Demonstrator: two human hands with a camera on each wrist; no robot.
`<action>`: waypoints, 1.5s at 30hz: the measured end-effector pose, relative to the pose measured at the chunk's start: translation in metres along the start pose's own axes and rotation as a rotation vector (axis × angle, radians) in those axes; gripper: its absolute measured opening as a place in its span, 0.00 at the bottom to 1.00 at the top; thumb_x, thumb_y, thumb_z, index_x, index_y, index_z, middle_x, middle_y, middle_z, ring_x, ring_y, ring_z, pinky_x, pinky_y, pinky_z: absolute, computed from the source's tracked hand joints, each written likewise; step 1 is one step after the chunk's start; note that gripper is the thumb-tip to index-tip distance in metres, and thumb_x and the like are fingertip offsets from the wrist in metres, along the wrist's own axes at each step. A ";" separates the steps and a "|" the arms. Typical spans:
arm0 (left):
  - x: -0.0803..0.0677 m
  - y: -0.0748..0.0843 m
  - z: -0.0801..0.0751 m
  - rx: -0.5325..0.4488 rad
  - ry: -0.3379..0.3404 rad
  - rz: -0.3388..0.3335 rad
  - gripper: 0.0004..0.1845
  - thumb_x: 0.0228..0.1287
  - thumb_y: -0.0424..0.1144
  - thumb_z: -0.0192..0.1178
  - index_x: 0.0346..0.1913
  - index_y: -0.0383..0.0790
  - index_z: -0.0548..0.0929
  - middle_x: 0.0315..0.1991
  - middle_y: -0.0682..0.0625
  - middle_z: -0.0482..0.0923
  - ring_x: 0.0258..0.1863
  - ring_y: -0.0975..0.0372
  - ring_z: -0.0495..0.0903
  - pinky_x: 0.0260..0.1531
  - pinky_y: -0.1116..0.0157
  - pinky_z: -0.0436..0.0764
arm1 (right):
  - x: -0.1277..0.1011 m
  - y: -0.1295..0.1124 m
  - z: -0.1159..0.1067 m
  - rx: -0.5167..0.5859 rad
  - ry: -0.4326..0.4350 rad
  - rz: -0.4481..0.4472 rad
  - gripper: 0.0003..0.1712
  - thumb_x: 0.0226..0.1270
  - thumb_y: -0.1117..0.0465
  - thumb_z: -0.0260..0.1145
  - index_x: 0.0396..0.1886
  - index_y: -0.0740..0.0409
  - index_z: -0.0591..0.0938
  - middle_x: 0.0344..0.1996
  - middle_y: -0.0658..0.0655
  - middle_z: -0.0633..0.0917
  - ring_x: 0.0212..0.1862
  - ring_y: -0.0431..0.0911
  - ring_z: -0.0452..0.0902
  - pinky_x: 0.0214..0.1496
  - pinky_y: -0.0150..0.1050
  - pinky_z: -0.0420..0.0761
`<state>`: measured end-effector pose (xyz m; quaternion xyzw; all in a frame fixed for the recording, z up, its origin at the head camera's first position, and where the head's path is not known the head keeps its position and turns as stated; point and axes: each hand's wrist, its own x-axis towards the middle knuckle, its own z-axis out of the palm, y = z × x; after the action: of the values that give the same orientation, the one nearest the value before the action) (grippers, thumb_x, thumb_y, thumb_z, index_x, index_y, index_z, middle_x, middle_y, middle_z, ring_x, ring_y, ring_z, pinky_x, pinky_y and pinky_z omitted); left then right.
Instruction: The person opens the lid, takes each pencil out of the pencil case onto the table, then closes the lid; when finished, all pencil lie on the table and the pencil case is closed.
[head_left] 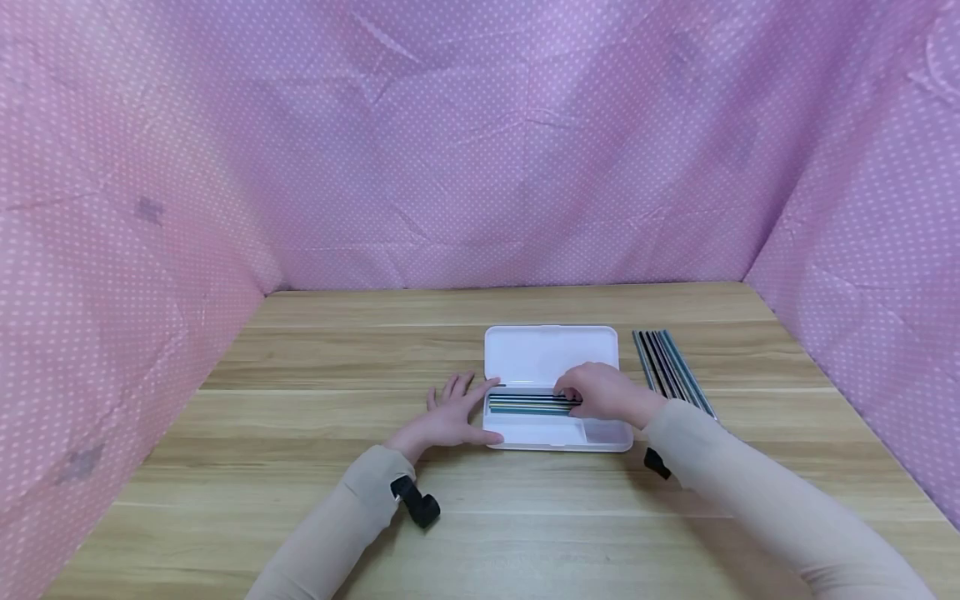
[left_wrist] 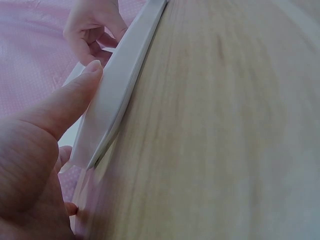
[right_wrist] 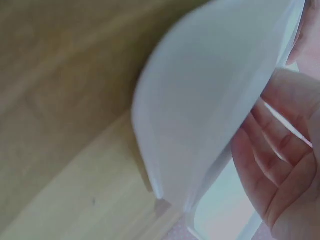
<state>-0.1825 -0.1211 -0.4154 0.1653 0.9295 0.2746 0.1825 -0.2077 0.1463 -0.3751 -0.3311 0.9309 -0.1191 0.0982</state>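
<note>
Open white pencil case (head_left: 551, 354) lies on the bench toward its right half, long axis parallel to the near edge, lid flat toward the far edge; a row of pencils (head_left: 528, 405) lies lengthwise in the tray. Right hand (head_left: 603, 393) reaches in from the right, fingers curled down onto the pencils' right ends. Left hand (head_left: 453, 412), fingers spread and straight, braces the case's left end; spare pencils (head_left: 671, 368) lie just right of the case.

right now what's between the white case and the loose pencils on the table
Bare wooden table only, per the head view: the white case and loose pencils lie apart.
</note>
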 end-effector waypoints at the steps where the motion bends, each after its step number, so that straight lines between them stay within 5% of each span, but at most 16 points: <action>1: 0.000 0.000 0.000 0.003 -0.001 0.000 0.48 0.47 0.64 0.65 0.71 0.67 0.51 0.75 0.42 0.37 0.73 0.44 0.29 0.61 0.36 0.26 | 0.001 0.001 0.000 -0.009 -0.003 -0.011 0.17 0.50 0.64 0.73 0.43 0.54 0.84 0.26 0.44 0.80 0.30 0.38 0.69 0.39 0.35 0.75; 13: 0.003 -0.001 -0.001 0.020 0.004 -0.002 0.48 0.48 0.64 0.64 0.71 0.68 0.50 0.75 0.42 0.37 0.73 0.44 0.29 0.62 0.36 0.27 | 0.005 0.005 -0.003 -0.019 -0.013 -0.064 0.15 0.51 0.67 0.70 0.41 0.54 0.85 0.23 0.44 0.77 0.28 0.38 0.67 0.36 0.33 0.71; 45: -0.001 0.001 0.000 0.023 0.004 -0.003 0.48 0.48 0.63 0.64 0.71 0.67 0.51 0.75 0.42 0.37 0.73 0.44 0.29 0.62 0.36 0.26 | 0.004 0.007 0.000 0.043 -0.009 -0.086 0.15 0.56 0.70 0.66 0.43 0.55 0.84 0.34 0.48 0.84 0.33 0.39 0.72 0.43 0.38 0.78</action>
<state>-0.1815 -0.1208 -0.4143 0.1655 0.9332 0.2639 0.1792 -0.2148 0.1493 -0.3772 -0.3694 0.9125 -0.1416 0.1039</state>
